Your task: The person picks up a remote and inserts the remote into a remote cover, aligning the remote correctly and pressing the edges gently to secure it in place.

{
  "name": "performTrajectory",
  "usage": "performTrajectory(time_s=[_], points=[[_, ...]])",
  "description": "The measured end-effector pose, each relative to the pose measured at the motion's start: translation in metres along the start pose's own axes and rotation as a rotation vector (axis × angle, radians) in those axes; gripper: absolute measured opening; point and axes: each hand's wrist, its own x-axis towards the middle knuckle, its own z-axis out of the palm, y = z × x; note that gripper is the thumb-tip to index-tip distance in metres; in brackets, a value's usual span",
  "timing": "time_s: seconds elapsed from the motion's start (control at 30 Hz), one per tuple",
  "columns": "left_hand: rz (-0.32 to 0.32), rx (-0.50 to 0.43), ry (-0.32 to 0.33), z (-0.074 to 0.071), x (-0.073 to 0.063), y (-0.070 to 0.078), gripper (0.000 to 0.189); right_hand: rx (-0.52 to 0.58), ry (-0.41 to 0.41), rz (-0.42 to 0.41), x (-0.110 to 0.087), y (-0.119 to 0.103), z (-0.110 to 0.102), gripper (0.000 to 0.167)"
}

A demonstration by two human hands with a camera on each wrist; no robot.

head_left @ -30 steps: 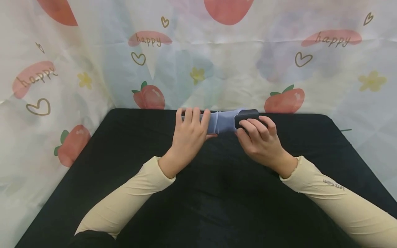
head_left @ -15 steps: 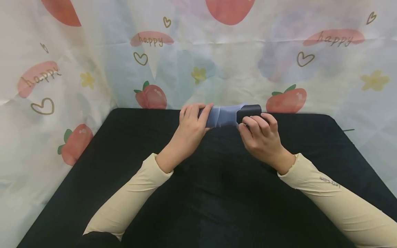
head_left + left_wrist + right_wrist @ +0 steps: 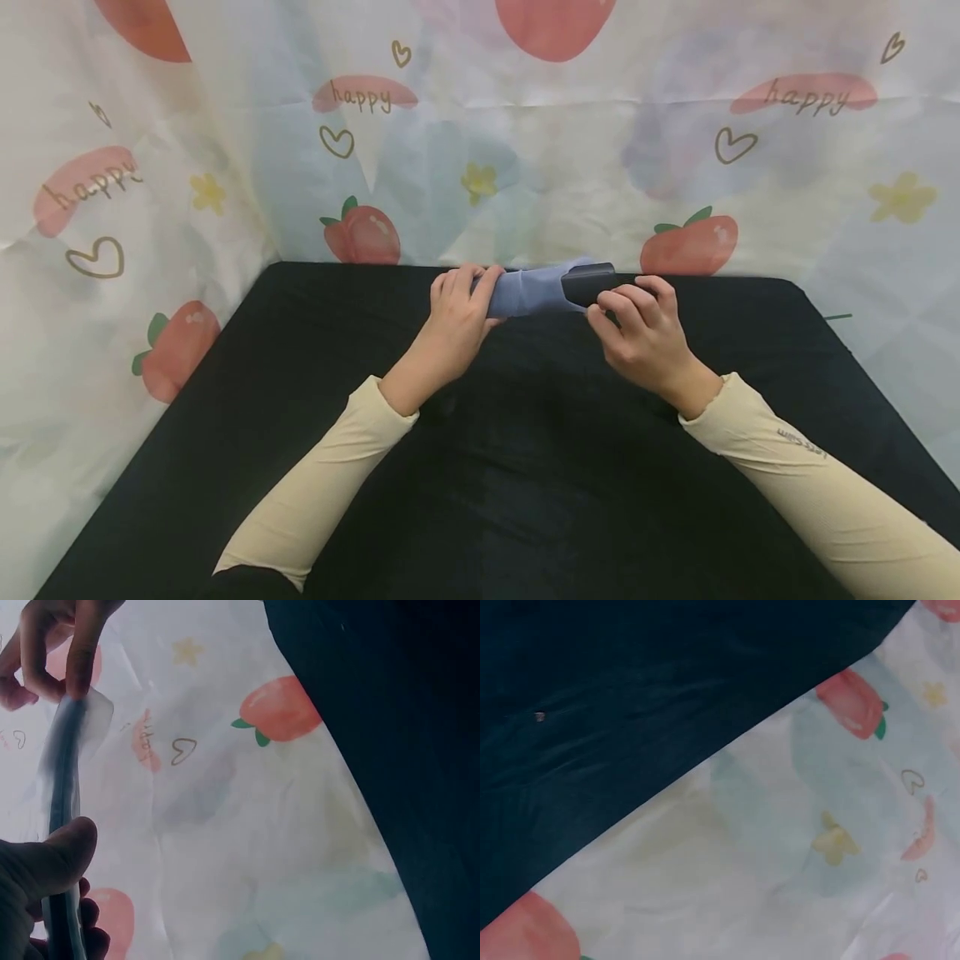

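In the head view, a dark, flat, slab-like object (image 3: 588, 284) with rounded corners sticks out of the right end of a bluish translucent sleeve (image 3: 536, 292). I cannot tell its exact kind. My left hand (image 3: 456, 323) grips the left end, fingers over the top and thumb below. At the sleeve's right-hand opening, my right hand (image 3: 647, 337) pinches its lower edge between thumb and fingers. The left wrist view shows the sleeve (image 3: 96, 720) edge-on, thin and loose at the far end, where the right hand's fingertips (image 3: 76, 684) hold it. Neither hand appears in the right wrist view.
Below the hands lies a black-covered table (image 3: 525, 467). Behind it and along its sides hangs a pale curtain (image 3: 555, 175) printed with fruit, hearts and flowers. A small speck (image 3: 540, 717) shows on the black cloth.
The slab and sleeve rose slightly, then came down again, tilting a little. My right fingers have shifted from the dark end to the sleeve's lower edge. My left hand still grips the other end.
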Motion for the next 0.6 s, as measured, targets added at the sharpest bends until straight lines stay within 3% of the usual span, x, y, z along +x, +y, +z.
performTrajectory(time_s=[0.27, 0.47, 0.6], points=[[0.032, -0.007, 0.006, -0.001, -0.003, 0.002, 0.061, 0.014, 0.047, -0.06, -0.005, 0.005, -0.006, 0.019], [0.101, 0.123, 0.07, -0.002, -0.003, 0.004, 0.064, 0.023, -0.078, -0.05, 0.005, 0.001, -0.011, 0.02], [0.157, 0.209, 0.069, -0.004, -0.006, 0.001, 0.062, 0.089, -0.156, -0.024, 0.016, 0.008, -0.019, 0.021]])
